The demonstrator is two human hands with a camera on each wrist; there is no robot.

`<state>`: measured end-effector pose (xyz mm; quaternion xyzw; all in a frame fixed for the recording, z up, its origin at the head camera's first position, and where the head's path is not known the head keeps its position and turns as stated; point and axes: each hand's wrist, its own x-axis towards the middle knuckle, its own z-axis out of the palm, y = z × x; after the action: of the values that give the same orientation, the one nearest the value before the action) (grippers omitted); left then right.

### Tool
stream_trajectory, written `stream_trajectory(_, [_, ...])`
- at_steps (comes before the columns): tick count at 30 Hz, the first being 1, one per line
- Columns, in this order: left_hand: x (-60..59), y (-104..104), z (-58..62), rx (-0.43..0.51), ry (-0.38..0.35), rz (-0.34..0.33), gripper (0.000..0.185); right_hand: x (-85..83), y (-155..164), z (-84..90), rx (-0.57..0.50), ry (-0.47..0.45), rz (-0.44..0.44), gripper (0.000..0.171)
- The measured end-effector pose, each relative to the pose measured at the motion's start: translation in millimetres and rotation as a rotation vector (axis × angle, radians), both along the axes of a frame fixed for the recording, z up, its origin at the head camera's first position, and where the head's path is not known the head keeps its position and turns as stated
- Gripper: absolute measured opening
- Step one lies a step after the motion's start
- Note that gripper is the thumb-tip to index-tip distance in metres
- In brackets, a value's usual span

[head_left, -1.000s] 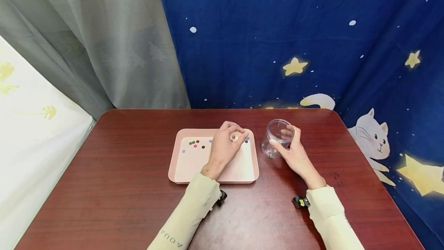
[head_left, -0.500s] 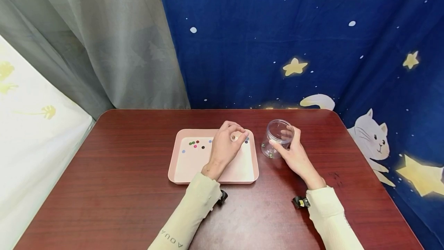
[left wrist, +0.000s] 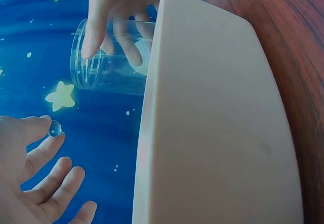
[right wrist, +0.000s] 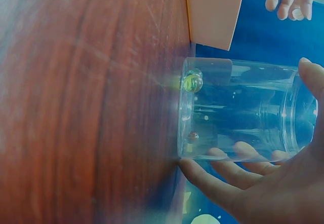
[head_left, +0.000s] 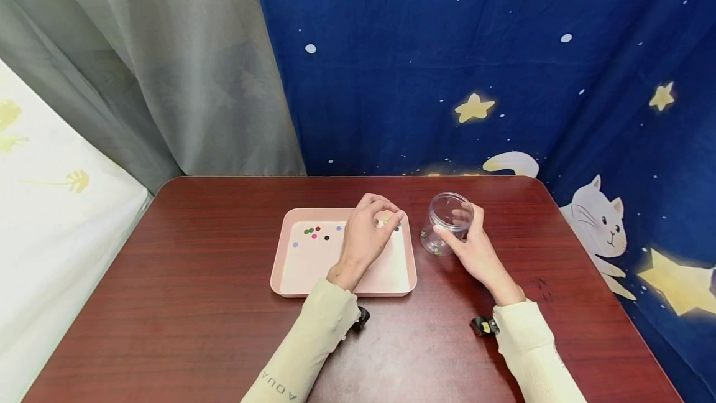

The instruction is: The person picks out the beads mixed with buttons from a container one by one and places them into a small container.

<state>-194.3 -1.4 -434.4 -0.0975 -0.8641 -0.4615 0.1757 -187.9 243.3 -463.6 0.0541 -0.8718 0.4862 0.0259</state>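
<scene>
A pink tray [head_left: 302, 269] lies on the dark red table, with several small coloured beads [head_left: 316, 232] in its far left part. My left hand [head_left: 386, 219] hovers over the tray's far right corner and pinches a small clear marble [left wrist: 54, 128] between thumb and forefinger. Just right of the tray stands a clear plastic jar [head_left: 446, 222] with no lid. My right hand [head_left: 454, 224] grips it, thumb on the near side and fingers round the far side. Two marbles, a green one [right wrist: 192, 82] and a reddish one [right wrist: 192, 135], lie on the jar's bottom.
The table [head_left: 184, 303] has rounded corners; a blue star-and-cat cloth [head_left: 503, 79] hangs behind it and a grey curtain [head_left: 168, 67] at the back left. A white surface [head_left: 50, 216] lies beyond the left edge. The tray's near half holds no beads.
My left hand has shifted slightly up and to the right with the marble pinched in its fingertips. The right hand and the jar have stayed in place.
</scene>
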Motion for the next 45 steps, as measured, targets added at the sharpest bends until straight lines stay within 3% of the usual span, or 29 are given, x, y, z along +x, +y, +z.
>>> stream_trajectory(45, [1.5,14.8,6.4,0.025,-0.003,-0.069,0.014,0.2,-0.7,-0.2,0.004,-0.008,0.004,0.087])
